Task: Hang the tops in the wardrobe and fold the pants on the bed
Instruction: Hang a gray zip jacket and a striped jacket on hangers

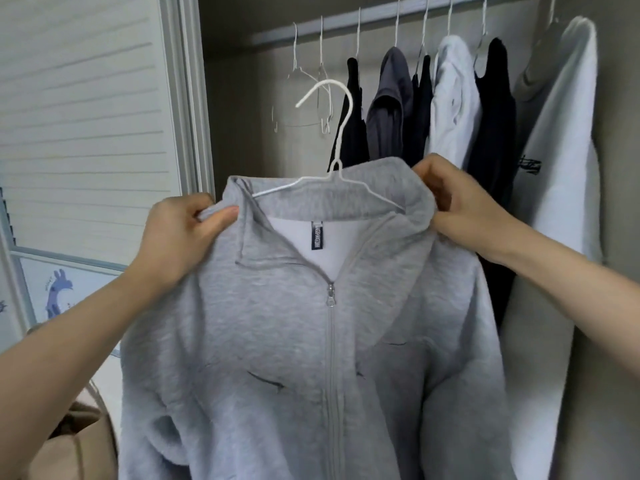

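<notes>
Head view | left hand [173, 233] and right hand [453, 202] each pinch the grey zip sweatshirt [294, 341] collar, 9 and 3 o'clock of the white wire hanger [332, 133] | soft, floppy, likely slips; hold by shoulders.

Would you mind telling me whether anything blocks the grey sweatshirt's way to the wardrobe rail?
Nothing visible does: above the sweatshirt and its hanger, the rail carries only two empty hangers; the hung clothes sit farther right.

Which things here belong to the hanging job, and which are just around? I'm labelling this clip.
In the job:
grey zip sweatshirt, pinched at the collar by left hand and right hand
white hanger inside it
wardrobe rail

Just around:
empty wire hangers
clothes already hung
louvred door
tan bag
</notes>
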Demonstrator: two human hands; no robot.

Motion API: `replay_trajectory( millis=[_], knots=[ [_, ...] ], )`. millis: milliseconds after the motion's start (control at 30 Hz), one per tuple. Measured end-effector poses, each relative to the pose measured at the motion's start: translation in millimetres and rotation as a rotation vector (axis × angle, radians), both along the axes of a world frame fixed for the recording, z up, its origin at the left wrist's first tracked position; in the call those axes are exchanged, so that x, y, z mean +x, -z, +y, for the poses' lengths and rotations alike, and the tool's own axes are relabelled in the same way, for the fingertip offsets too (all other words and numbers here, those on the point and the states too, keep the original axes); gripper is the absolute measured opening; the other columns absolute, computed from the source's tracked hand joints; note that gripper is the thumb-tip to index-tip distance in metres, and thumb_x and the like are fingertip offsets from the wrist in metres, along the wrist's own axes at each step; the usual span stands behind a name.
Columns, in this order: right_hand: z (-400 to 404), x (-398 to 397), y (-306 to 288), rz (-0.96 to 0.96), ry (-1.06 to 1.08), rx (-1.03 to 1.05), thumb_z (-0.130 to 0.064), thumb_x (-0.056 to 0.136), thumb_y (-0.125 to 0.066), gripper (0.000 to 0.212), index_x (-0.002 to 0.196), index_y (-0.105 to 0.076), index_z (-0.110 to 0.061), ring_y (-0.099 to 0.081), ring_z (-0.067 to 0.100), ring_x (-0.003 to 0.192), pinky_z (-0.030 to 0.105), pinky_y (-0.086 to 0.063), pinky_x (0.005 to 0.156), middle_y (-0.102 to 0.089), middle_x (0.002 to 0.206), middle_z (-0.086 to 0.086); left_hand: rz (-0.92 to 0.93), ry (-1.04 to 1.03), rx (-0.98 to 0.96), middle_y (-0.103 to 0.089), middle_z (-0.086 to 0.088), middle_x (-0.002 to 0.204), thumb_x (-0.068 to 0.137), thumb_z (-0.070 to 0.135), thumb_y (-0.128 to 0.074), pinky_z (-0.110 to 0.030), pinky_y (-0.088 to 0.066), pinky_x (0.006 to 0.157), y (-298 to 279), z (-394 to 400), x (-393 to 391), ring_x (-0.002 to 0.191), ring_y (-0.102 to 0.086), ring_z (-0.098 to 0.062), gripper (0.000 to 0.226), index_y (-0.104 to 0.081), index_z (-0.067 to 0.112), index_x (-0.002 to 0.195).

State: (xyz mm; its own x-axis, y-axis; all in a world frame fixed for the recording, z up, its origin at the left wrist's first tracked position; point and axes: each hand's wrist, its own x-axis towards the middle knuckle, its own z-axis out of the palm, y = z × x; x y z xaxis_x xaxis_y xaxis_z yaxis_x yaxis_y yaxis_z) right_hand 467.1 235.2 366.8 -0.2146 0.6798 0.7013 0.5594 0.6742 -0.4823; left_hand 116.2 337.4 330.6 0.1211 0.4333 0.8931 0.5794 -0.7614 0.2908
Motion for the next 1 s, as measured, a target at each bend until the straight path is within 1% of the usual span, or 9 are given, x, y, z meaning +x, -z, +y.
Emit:
replay_trajectory(
  millis=[100,233,333,433,533,667,800,900,1000],
  knots=[
    [-4.2,11.2,-2.5,-0.046,-0.046,-0.117,0.000,0.072,-0.065,0.027,0.093,-0.060,-0.015,-0.057,0.015,0.090,0.027,-0.048,0.079,-0.063,0.094,0.007,-0.120,0.027,-0.017,-0.027,0.000,0.052,0.083,0.053,-0.055,-0.030,-0.022,0.051,6.3,2.1,2.2,0.055,-0.023,-0.013,0.054,-0.030,0.017,0.052],
    [-3.2,24.6,-13.4,0.203,0.060,-0.118,0.012,0.082,-0.054,0.036,0.090,-0.064,-0.022,-0.059,0.014,0.087,0.033,-0.044,0.084,-0.066,0.093,0.002,-0.217,0.064,-0.047,-0.030,0.006,0.048,0.081,0.055,-0.057,-0.023,-0.021,0.048,10.4,3.5,2.4,0.051,-0.023,-0.008,0.052,-0.032,0.021,0.050],
    [2.9,9.3,-10.1,0.121,0.120,-0.303,-0.022,0.098,-0.048,0.021,0.099,-0.068,-0.019,-0.062,0.012,0.090,0.034,-0.047,0.088,-0.069,0.100,0.002,-0.242,0.109,-0.054,-0.028,0.006,0.049,0.079,0.055,-0.057,-0.024,-0.022,0.048,9.2,3.1,9.3,0.052,-0.023,-0.007,0.054,-0.036,0.014,0.051],
    [4.7,-4.4,6.6,-0.134,0.235,-0.353,-0.052,0.096,-0.037,0.049,0.108,-0.070,-0.018,-0.064,0.009,0.103,0.031,-0.048,0.098,-0.071,0.108,-0.003,-0.231,0.140,-0.076,-0.033,-0.003,0.053,0.084,0.047,-0.062,-0.028,-0.026,0.051,9.1,2.8,11.6,0.055,-0.027,-0.012,0.055,-0.043,0.004,0.055],
    [-0.1,-3.2,17.2,-0.119,0.150,-0.397,-0.067,0.080,-0.041,0.063,0.104,-0.072,-0.017,-0.067,0.016,0.102,0.038,-0.052,0.096,-0.073,0.104,0.001,-0.220,0.150,-0.117,-0.035,0.005,0.050,0.089,0.029,-0.068,-0.020,-0.029,0.049,11.2,3.1,7.0,0.051,-0.029,-0.006,0.049,-0.044,0.008,0.052],
    [-1.0,11.9,18.5,-0.120,0.035,-0.412,-0.064,0.082,-0.053,0.056,0.100,-0.068,-0.013,-0.067,0.025,0.094,0.042,-0.053,0.090,-0.070,0.100,0.008,-0.047,0.184,-0.253,-0.040,0.009,0.050,0.086,0.022,-0.071,-0.011,-0.028,0.046,5.6,8.6,-1.8,0.047,-0.034,-0.004,0.042,-0.047,0.005,0.055],
    [-2.7,18.4,10.7,-0.157,-0.025,-0.401,-0.050,0.087,-0.058,0.033,0.103,-0.069,-0.022,-0.067,0.018,0.096,0.028,-0.052,0.082,-0.070,0.102,0.002,0.093,0.191,-0.314,-0.057,-0.015,0.063,0.083,0.019,-0.074,-0.019,-0.038,0.053,0.6,14.4,-10.4,0.054,-0.046,-0.010,0.028,-0.060,-0.001,0.069],
    [-4.0,17.6,5.6,-0.127,-0.045,-0.423,-0.039,0.088,-0.060,0.028,0.103,-0.068,-0.017,-0.065,0.018,0.093,0.028,-0.052,0.080,-0.068,0.101,0.005,0.065,0.195,-0.314,-0.067,-0.005,0.072,0.085,0.018,-0.074,-0.024,-0.047,0.063,-3.0,22.8,-8.6,0.064,-0.059,-0.020,0.015,-0.067,0.012,0.073],
    [-5.3,9.8,-3.8,-0.072,-0.018,-0.451,-0.038,0.080,-0.067,0.036,0.102,-0.066,-0.009,-0.064,0.021,0.091,0.035,-0.051,0.081,-0.067,0.099,0.009,0.030,0.168,-0.255,-0.067,0.007,0.072,0.087,0.015,-0.069,-0.011,-0.044,0.061,-7.6,32.9,5.5,0.064,-0.057,-0.004,0.014,-0.067,0.019,0.074]
  ],
)
